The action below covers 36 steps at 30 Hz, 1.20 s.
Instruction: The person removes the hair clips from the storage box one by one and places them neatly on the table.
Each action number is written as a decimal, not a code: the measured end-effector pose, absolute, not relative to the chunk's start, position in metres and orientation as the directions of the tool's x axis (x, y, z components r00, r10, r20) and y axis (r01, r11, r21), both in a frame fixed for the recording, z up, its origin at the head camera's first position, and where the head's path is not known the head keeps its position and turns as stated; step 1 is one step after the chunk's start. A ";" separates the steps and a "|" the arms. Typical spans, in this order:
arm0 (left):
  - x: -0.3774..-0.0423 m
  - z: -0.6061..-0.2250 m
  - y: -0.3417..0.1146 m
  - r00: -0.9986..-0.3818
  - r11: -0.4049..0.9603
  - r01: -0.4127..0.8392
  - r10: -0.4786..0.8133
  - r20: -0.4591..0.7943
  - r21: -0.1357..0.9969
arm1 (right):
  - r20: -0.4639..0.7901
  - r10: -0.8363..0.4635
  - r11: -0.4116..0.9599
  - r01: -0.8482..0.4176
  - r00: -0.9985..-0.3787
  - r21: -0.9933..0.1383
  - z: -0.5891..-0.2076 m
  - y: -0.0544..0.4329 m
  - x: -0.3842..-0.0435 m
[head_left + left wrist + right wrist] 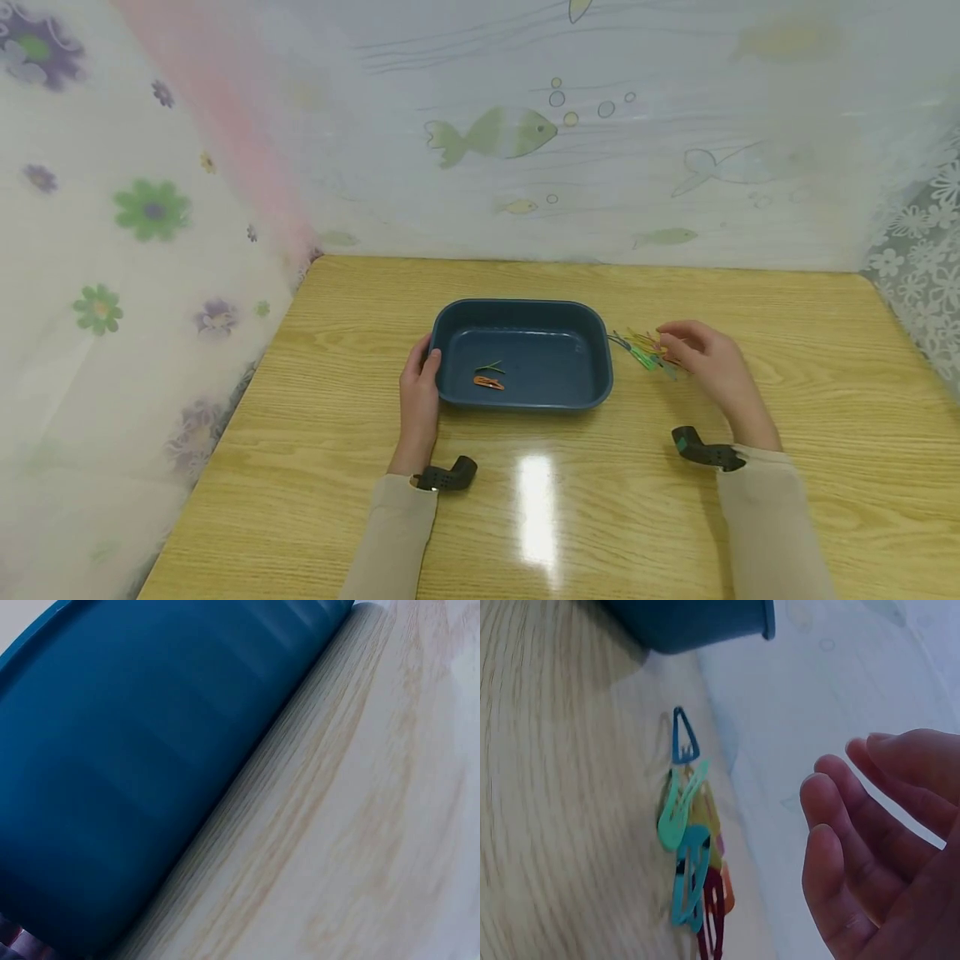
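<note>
A dark blue plastic basin (525, 313) stands on the table, and my left hand (418, 396) holds its left side, thumb at the rim and fingers along the outer wall. Inside lie an orange hair clip (489, 382) and a green hair clip (491, 367). My right hand (716, 367) hovers over a loose pile of hair clips right of the basin, fingers loosely bent, nothing visible in them. In the right wrist view the pile shows a blue clip (686, 757), a mint green clip (673, 831), a teal clip (698, 837) and a dark red clip (713, 882).
The wood-grain table (360, 333) meets a pale wall sheet (375, 183) printed with fish at its back edge. On the left hangs a sheet with flowers (153, 210). Each wrist wears a black camera mount (450, 476).
</note>
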State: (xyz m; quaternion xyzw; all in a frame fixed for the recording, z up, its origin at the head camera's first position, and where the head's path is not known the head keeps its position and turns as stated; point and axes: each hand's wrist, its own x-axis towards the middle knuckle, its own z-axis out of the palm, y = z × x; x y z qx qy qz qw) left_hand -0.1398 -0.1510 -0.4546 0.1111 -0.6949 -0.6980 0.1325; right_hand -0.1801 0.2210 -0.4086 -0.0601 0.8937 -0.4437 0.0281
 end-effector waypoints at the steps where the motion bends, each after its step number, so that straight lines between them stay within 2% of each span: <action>1: -0.140 -0.455 -0.151 -0.940 -0.001 0.030 -0.340 0.028 1.000 | 0.007 -0.142 0.594 -0.091 -0.990 -0.799 -0.408 0.219 -0.180; 20: -0.139 -0.450 -0.152 -0.945 -0.019 0.013 -0.327 0.006 1.000 | 0.075 -0.286 0.536 -0.224 -0.955 -0.814 -0.394 0.184 -0.174; 27: -0.131 -0.431 -0.147 -0.948 -0.009 -0.006 -0.317 -0.008 1.000 | 0.066 -0.329 0.515 -0.238 -0.942 -0.823 -0.394 0.174 -0.173; 36: -0.141 -0.452 -0.152 -0.944 -0.016 0.006 -0.329 0.001 1.000 | 0.060 -0.412 0.496 -0.279 -0.909 -0.822 -0.391 0.158 -0.169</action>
